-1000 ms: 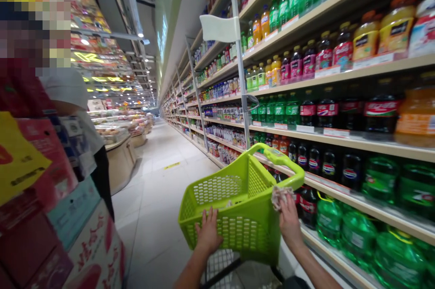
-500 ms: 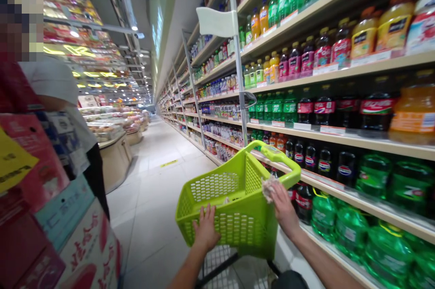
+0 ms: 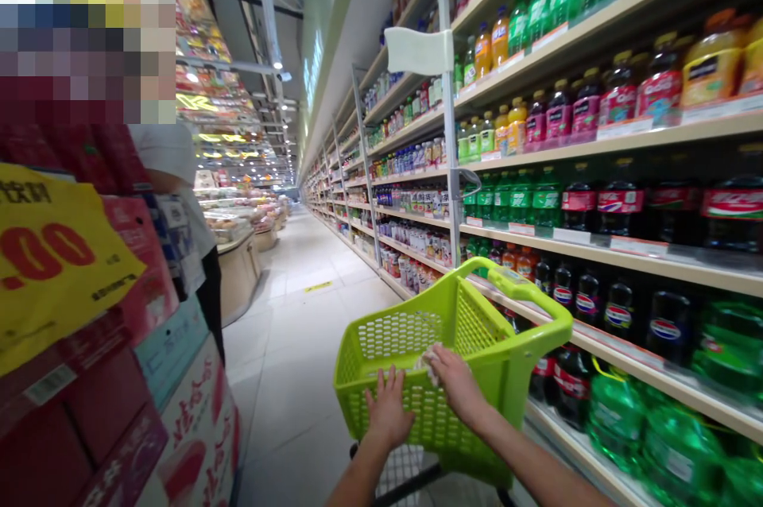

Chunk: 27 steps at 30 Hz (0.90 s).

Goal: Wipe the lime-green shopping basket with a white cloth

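Observation:
A lime-green shopping cart [image 3: 494, 364] with a perforated basket stands in the aisle, its handle toward the drinks shelves. My left hand [image 3: 389, 409] rests on the near side wall of the basket, fingers spread over the rim. In my right hand [image 3: 458, 386] is a crumpled pale cloth [image 3: 430, 362], pressed at the same rim a little to the right of my left hand. Part of the cloth is hidden by the fingers.
Drinks shelves [image 3: 602, 245] with rows of bottles line the right side, close to the cart's handle. At left, stacked boxes [image 3: 89, 412] carry a yellow price sign [image 3: 53, 261]. A person in a white top [image 3: 167, 153] stands behind them. Tiled floor [image 3: 286, 348] runs ahead.
My right hand has moved with the cloth from the handle end leftward along the rim, closer to my left hand. The view has turned slightly left.

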{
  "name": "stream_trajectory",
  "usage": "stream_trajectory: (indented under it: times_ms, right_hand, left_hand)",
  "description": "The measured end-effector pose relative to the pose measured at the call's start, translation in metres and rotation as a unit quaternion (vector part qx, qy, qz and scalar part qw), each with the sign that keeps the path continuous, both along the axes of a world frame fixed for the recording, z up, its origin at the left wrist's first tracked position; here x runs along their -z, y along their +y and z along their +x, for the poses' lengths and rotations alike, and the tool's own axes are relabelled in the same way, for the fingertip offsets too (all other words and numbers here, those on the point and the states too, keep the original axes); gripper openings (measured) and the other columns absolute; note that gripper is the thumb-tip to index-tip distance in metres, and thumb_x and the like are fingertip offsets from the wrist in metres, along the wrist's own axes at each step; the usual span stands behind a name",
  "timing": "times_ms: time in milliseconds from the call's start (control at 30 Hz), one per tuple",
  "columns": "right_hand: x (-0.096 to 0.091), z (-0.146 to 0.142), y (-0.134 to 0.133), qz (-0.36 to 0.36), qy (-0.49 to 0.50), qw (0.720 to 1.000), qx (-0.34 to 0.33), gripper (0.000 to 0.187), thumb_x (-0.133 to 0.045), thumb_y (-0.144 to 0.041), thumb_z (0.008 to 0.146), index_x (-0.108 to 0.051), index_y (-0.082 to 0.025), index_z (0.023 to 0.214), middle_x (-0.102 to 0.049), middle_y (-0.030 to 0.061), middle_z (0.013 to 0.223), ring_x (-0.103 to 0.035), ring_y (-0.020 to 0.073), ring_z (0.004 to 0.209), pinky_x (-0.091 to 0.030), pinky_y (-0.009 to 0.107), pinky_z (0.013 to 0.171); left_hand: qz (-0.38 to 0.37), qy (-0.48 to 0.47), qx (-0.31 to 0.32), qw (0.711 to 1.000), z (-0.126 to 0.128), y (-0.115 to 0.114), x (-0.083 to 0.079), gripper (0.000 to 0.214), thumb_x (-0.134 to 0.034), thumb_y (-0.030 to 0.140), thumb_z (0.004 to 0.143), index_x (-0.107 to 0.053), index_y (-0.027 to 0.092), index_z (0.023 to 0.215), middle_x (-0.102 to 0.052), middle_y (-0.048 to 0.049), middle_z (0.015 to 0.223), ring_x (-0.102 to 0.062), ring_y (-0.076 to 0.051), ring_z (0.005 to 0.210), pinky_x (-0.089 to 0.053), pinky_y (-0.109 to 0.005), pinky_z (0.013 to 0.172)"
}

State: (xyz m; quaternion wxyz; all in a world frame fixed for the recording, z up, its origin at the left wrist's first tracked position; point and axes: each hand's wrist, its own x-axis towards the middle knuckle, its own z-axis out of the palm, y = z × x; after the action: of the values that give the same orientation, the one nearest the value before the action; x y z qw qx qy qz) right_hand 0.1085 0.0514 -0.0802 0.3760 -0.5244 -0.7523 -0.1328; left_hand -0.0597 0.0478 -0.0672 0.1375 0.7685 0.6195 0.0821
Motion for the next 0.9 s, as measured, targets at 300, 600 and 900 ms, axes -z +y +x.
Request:
stream_trajectory:
  times_ms: [300, 600, 900]
  right_hand:
    - [-0.011, -0.009, 0.009, -0.138, 0.200, 0.963, -0.112, 0.045, -0.032, -0.024, 0.081, -0.038, -0.018, 0.125, -0.050, 0.0105, 0.122, -0.048, 0.0186, 0.109, -0.041, 0.037, 0.089]
    - [-0.011, 0.057, -0.005, -0.045, -0.036, 0.998, -0.003, 0.038, -0.042, -0.020, 0.076, -0.051, -0.019, 0.113, -0.064, 0.0073, 0.095, -0.057, 0.0212, 0.084, -0.040, 0.038, 0.081]
    - [-0.011, 0.046, -0.002, -0.071, -0.029, 0.997, -0.032, 0.044, -0.036, -0.011, 0.073, -0.049, -0.017, 0.115, -0.064, 0.0050, 0.079, -0.055, 0.0184, 0.073, -0.037, 0.037, 0.078]
  left_hand:
    - [0.070, -0.258, 0.069, 0.961, 0.059, 0.011, -0.005, 0.050, -0.030, 0.024, 0.078, -0.034, 0.014, 0.126, -0.041, -0.0081, 0.130, -0.035, -0.017, 0.117, -0.024, -0.028, 0.100]
    - [0.134, -0.090, 0.083, 0.983, 0.010, 0.035, 0.010, 0.038, -0.037, 0.019, 0.072, -0.052, 0.029, 0.106, -0.056, 0.0016, 0.110, -0.045, -0.017, 0.105, -0.009, -0.038, 0.105]
    - [0.128, -0.058, 0.016, 0.990, -0.037, 0.040, 0.014, 0.047, -0.036, 0.012, 0.069, -0.051, 0.026, 0.111, -0.050, 0.0019, 0.122, -0.037, -0.016, 0.118, -0.011, -0.036, 0.107]
